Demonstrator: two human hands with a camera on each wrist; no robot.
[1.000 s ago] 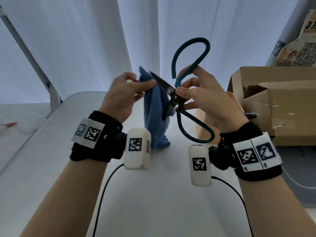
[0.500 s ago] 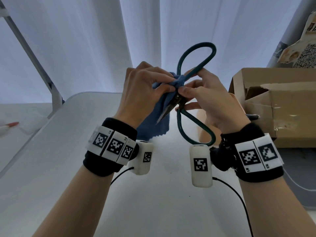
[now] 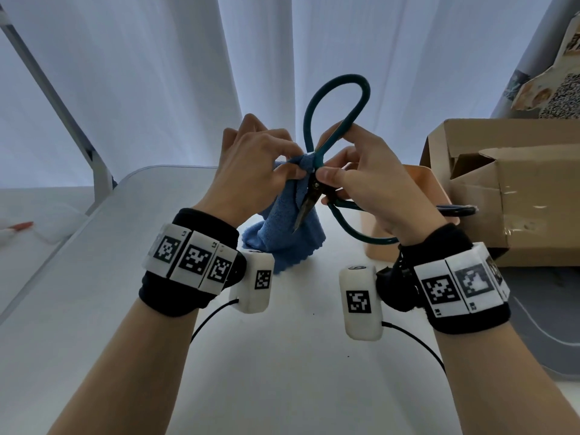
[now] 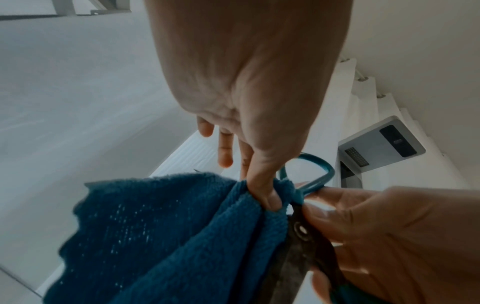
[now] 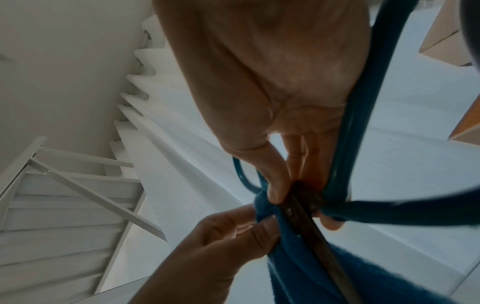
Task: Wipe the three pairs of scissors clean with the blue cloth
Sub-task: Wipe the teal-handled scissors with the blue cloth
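Large scissors (image 3: 337, 105) with dark green loop handles and dark blades are held up over the table, blades pointing down. My right hand (image 3: 361, 174) pinches them at the pivot (image 4: 301, 229), thumb in front, fingers round the handle shanks. My left hand (image 3: 266, 164) pinches the blue cloth (image 3: 282, 233) against the scissors beside the pivot; the rest of the cloth (image 4: 161, 236) hangs down behind the blades (image 5: 314, 236). A second pair of scissors, dark-handled (image 3: 458, 210), pokes out from behind my right hand. I see no third pair.
The white table (image 3: 282, 356) lies below my hands. An orange container (image 3: 420, 183) stands behind my right hand, with a brown cardboard box (image 3: 514, 189) to its right. White curtains hang behind. A grey metal frame (image 3: 62, 114) slants at the left.
The left hand moved right and closed the cloth against the scissors at the pivot. The blades swung from pointing up-left to pointing down, and the scissors closed.
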